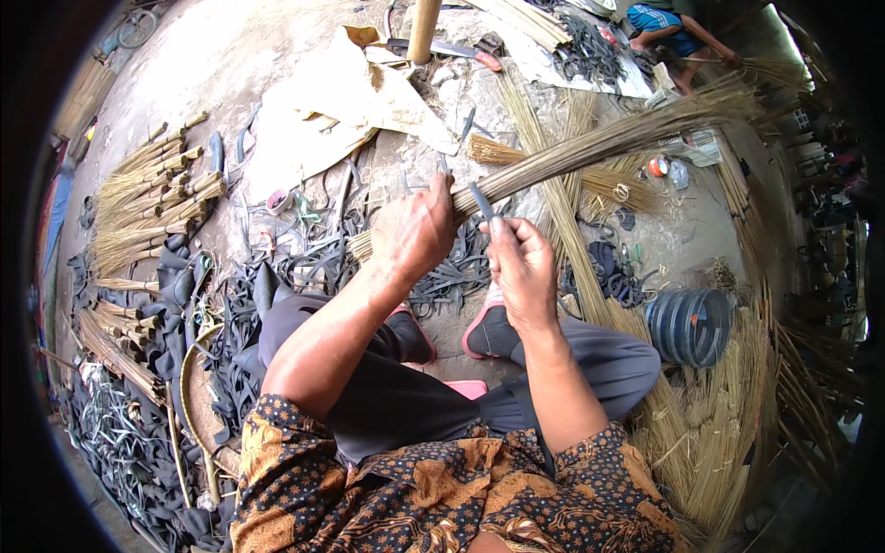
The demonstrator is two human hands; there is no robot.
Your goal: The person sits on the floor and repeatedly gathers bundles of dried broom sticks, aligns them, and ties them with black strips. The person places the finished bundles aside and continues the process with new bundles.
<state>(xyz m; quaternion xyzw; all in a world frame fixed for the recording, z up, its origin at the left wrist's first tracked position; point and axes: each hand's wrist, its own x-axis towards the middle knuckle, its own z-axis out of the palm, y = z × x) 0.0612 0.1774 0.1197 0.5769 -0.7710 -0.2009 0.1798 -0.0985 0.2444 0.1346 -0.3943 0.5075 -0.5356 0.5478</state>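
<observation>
My left hand (415,226) is closed round the thick end of a bundle of thin dry sticks (595,150), like a stick broom. The bundle slants up to the right, its thin tips fanning out far from me. Just right of that grip, my right hand (524,272) pinches a dark rubber strip (481,200) between thumb and fingers. The strip's upper end lies against the bundle; whether it passes round behind cannot be seen. More loose sticks (553,203) lie on the floor beneath the bundle.
Several small tied stick bundles (152,207) are stacked at left. Black rubber scraps (309,272) surround my feet. Beyond lie a pale sack (318,111) and a red-handled knife (456,50) beside a wooden post (423,32). A black ribbed cylinder (690,328) stands at right; another person (678,37) crouches far right.
</observation>
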